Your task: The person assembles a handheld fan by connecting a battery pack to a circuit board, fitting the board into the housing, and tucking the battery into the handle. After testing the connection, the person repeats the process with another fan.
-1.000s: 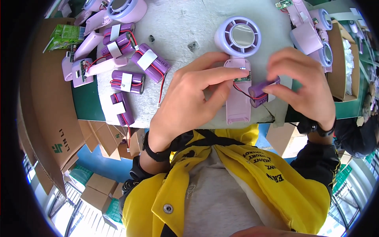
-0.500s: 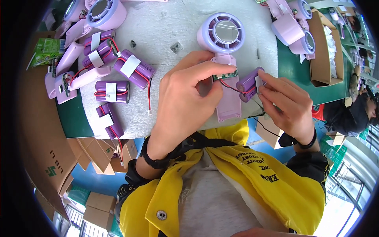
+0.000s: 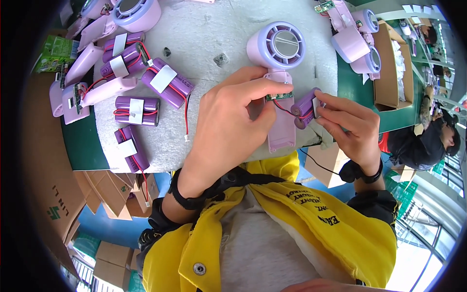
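A lilac handheld fan (image 3: 276,46) lies on the pale, rough work surface, its handle shell (image 3: 281,131) open and pointing toward me. My left hand (image 3: 231,114) is closed over the handle's upper part. Its thumb and index finger press at a small green circuit board (image 3: 280,96), partly hidden under them. Red and black wires run from the board to a purple two-cell battery pack (image 3: 305,108) with a white pad. My right hand (image 3: 349,121) pinches that pack by its right side, just above and beside the handle.
Several purple battery packs (image 3: 136,111) with white pads and wires lie at the left. Fan parts (image 3: 109,91) are piled behind them. More fans (image 3: 351,45) sit at the far right, next to an open cardboard box (image 3: 382,73). A co-worker (image 3: 423,141) is at the right.
The whole view has shifted slightly. Both hands keep the same grips, with the battery pack still beside the handle.
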### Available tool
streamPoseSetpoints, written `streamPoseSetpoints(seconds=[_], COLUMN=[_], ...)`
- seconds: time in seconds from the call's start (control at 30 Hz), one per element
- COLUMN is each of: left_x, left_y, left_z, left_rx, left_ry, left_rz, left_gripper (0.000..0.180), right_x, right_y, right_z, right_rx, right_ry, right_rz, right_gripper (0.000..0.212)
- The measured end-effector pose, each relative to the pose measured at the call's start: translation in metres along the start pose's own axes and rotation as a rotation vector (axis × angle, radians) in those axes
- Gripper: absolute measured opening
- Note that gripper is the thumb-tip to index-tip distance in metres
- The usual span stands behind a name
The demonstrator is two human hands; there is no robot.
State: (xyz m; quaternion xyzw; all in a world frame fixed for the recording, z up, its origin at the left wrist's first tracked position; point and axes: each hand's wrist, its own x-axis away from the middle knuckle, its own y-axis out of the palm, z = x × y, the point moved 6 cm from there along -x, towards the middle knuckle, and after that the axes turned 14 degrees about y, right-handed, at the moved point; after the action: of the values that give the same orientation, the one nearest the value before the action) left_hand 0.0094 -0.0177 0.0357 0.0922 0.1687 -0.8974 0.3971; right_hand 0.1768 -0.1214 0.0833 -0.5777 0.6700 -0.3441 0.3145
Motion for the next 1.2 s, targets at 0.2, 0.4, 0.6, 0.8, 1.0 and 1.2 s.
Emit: streamPoseSetpoints(seconds=[0.2,0.4,0.6,0.8,1.0,1.2], left_x=[-0.001,-0.002,0.002,0.001,0.002,0.001], left_y=[0.001,0.0,-0.002,-0.004,-0.002,-0.004], left_z=[0.0,-0.001,-0.001,0.001,0.0,0.0], left_rx=[-0.006,-0.031,-0.054,-0.053,-0.033,-0.035], left_ry=[-0.002,0.014,0.018,-0.001,0.027,0.047], left_rz=[0.029,0.015,0.006,-0.002,0.014,0.008], left_gripper=[0.033,0.035,0.035,0.035,0.035,0.033], right_x=[-0.002,-0.001,-0.001,-0.01,-0.014,-0.015], right_y=[-0.002,0.001,0.004,0.003,0.002,-0.027], right_z=[-0.007,-0.023,-0.016,-0.003,0.013,0.046], right_rx=[0.053,0.217,0.125,-0.018,-0.163,-0.368], right_ry=[-0.023,-0.101,0.01,0.094,0.178,0.352], right_rz=[-0.025,0.006,-0.023,-0.132,-0.229,-0.108], right_gripper=[0.017,0.017,0.017,0.016,0.014,0.007])
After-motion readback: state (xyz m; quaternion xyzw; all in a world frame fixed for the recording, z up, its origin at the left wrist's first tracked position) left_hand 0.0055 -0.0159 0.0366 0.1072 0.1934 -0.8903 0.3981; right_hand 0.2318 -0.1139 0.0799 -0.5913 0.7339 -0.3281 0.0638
